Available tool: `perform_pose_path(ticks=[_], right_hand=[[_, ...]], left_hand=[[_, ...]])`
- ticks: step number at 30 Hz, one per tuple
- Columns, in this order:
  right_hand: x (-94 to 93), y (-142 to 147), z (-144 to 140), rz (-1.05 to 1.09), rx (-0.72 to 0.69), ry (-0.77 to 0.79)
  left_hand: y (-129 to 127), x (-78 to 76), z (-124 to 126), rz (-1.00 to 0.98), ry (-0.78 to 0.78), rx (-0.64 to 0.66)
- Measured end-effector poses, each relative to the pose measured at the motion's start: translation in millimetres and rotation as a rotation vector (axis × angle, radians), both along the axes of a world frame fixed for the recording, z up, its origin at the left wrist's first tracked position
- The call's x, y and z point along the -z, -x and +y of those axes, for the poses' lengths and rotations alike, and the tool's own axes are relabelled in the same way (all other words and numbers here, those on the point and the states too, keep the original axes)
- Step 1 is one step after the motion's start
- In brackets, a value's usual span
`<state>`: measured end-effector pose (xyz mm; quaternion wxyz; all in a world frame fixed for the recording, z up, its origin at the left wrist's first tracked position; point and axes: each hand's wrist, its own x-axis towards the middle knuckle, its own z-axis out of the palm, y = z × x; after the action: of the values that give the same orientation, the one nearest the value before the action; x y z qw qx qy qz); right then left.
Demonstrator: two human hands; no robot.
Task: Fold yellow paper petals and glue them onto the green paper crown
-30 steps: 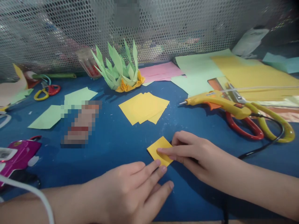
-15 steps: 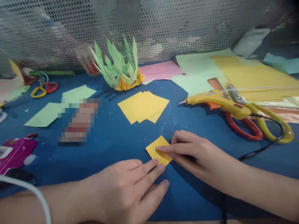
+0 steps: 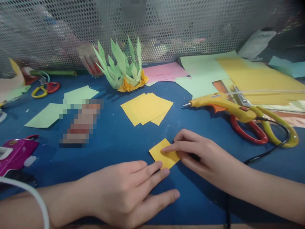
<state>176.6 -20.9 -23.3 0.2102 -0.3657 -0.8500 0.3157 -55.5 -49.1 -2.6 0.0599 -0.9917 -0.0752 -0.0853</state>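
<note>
- On the near middle of the blue table (image 3: 111,130), a small yellow paper square (image 3: 168,159) lay flat between your hands, one corner pointing away from you.
- Your left hand (image 3: 121,190) was palm down, two fingers close together with their tips at the square's near left edge; the lowest digit stuck out apart, over the table.
- Your right hand (image 3: 195,149) rested one straight finger on top of the square, the others curled; another fingertip met its right corner, but whether you pinched it there, I cannot tell.
- Just beyond your hands, larger yellow sheets (image 3: 145,108) overlapped in a fan.
- Behind those stood a spiky green paper piece (image 3: 120,62), orange folds at its base, beside pink paper (image 3: 164,72).
- To your right, a yellow glue gun (image 3: 221,103) lay across scissors with a red and a yellow handle (image 3: 262,138).
- To your left lay pale green sheets (image 3: 46,116) and a purple item (image 3: 20,156).
</note>
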Motion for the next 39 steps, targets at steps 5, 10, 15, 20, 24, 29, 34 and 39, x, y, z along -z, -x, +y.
perform_pose_path(ticks=[5,10,15,20,24,29,34,39], right_hand=[[-4.8,6,-4,-0.032,0.030,-0.025],[-7.1,3,-1,-0.031,0.079,0.029],[-5.2,-2,0,-0.010,0.074,0.053],[-5.6,1,0,-0.020,0.123,0.036],[-5.6,2,2,0.052,0.094,0.062],[-4.3,-2,-1,0.186,0.033,-0.072],[-1.1,-4,0,0.149,-0.053,-0.260],[1.8,-6,9,0.024,-0.178,-0.290]], left_hand=[[-3,5.9,3,-0.121,0.093,-0.049],[-3,6.3,8,-0.122,0.294,-0.065],[-2,5.4,12,-0.185,0.427,-0.100],[-2,11.7,13,-0.265,0.452,-0.133],[-1,14.7,12,-0.366,0.366,-0.214],[0,13.8,12,-0.553,0.266,-0.428],[-3,15.1,14,-0.503,0.271,-0.344],[-3,16.8,17,-0.424,0.327,-0.361]])
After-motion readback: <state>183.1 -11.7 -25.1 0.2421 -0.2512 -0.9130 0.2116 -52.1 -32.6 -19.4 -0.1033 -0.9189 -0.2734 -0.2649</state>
